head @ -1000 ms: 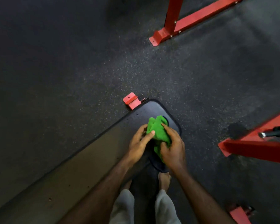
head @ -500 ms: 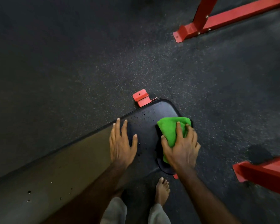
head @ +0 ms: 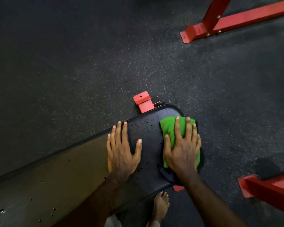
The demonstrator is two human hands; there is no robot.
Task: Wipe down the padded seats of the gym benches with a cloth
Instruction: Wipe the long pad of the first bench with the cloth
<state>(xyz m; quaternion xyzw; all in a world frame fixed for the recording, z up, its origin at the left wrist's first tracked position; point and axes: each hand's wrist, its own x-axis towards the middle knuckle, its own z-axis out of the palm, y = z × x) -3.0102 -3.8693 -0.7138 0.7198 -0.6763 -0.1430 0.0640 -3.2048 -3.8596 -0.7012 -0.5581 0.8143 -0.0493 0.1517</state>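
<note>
1. The black padded seat [head: 147, 133] of the gym bench runs from the 8 o'clock corner of the view to a rounded end just right of centre.
2. The right hand [head: 183, 149] lies flat on a folded green cloth [head: 168, 128], fingers straight and spread, pressing it onto the seat's rounded end at about 4 o'clock from centre.
3. The left hand [head: 121, 151] rests palm down on the bare pad, just beside the cloth at its 9 o'clock, fingers straight, holding nothing.
4. Small dark specks, possibly droplets, dot the pad between the hands.
5. A red bracket [head: 142, 102] juts from under the seat at 12 o'clock of the left hand.
6. Red frame rails [head: 246, 15] cross the speckled floor [head: 72, 63] at 1 o'clock and 4 o'clock.
7. A bare foot [head: 161, 205] stands at 6 o'clock.
</note>
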